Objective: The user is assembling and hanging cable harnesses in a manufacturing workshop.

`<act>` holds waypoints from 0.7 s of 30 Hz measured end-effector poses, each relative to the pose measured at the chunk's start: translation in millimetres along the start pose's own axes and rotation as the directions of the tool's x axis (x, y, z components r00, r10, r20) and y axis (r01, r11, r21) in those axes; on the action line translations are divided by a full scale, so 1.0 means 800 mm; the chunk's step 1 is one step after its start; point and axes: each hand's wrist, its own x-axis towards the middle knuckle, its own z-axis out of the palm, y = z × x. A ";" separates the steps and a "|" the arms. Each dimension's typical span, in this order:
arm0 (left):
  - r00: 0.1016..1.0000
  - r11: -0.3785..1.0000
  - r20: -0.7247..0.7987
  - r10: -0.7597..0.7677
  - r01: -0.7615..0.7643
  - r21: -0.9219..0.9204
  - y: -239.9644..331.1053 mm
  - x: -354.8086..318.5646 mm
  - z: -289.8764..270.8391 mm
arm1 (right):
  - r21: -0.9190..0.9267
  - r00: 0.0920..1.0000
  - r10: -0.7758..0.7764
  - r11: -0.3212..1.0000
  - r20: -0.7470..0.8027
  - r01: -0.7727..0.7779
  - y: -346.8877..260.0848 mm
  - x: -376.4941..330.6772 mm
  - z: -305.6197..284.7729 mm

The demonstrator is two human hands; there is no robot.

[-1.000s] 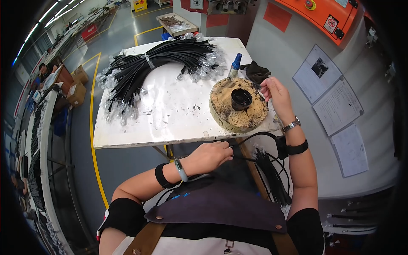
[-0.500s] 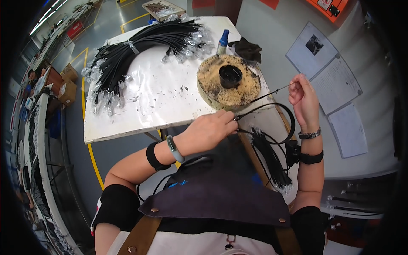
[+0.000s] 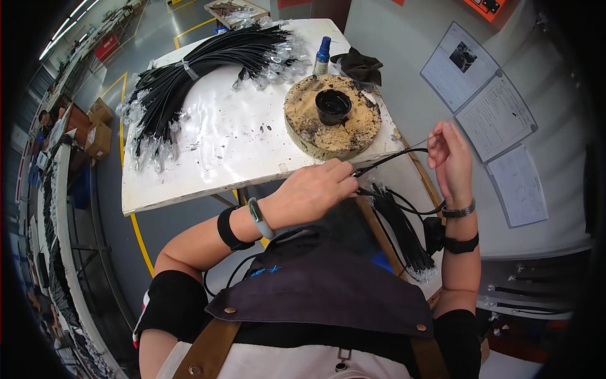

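Note:
My left hand (image 3: 319, 192) is closed on the end of a black cable (image 3: 407, 206), just off the table's near edge. From it the cable loops out toward my right wrist. My right hand (image 3: 451, 161) is raised on the right, fingertips pinched around a thin stick (image 3: 418, 146) with a dark tip. That stick points left toward the cable end; whether they touch I cannot tell. Behind my hands lies a round, black-stained tan disc (image 3: 304, 131). On it stands a small black cup (image 3: 332, 117) with dark, wet-looking contents.
A large tied bundle of black cables (image 3: 189, 82) with clear-wrapped ends lies on the white table (image 3: 218, 136). A smaller bundle (image 3: 404, 234) lies near my right forearm. Beyond the disc are a blue-capped bottle (image 3: 322, 57) and dark cloth (image 3: 360, 66). Paper sheets (image 3: 495, 117) hang at right.
My right hand has lowered slightly, and the stick's tip has swung from beside the disc toward the left hand. The cable loop has flattened. The view has shifted a little.

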 end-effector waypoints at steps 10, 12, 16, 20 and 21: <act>1.000 1.000 -0.003 0.004 -0.004 0.001 0.001 0.002 -0.001 | -0.001 1.000 0.015 1.000 -0.016 -0.015 0.009 0.000 -0.004; 1.000 1.000 -0.003 0.004 -0.004 0.002 0.001 0.002 -0.001 | -0.002 1.000 0.012 1.000 -0.013 -0.012 0.011 0.001 -0.004; 1.000 1.000 -0.014 0.008 -0.008 0.007 0.000 0.001 0.000 | -0.022 1.000 0.009 1.000 -0.018 -0.009 0.012 0.002 -0.008; 1.000 1.000 -0.019 0.012 -0.012 0.008 -0.001 0.001 0.001 | -0.048 1.000 -0.007 0.999 -0.023 0.006 0.011 0.002 -0.009; 1.000 1.000 -0.018 0.010 -0.010 0.008 -0.002 0.000 0.001 | -0.058 1.000 -0.008 0.998 -0.021 0.006 0.010 0.003 -0.009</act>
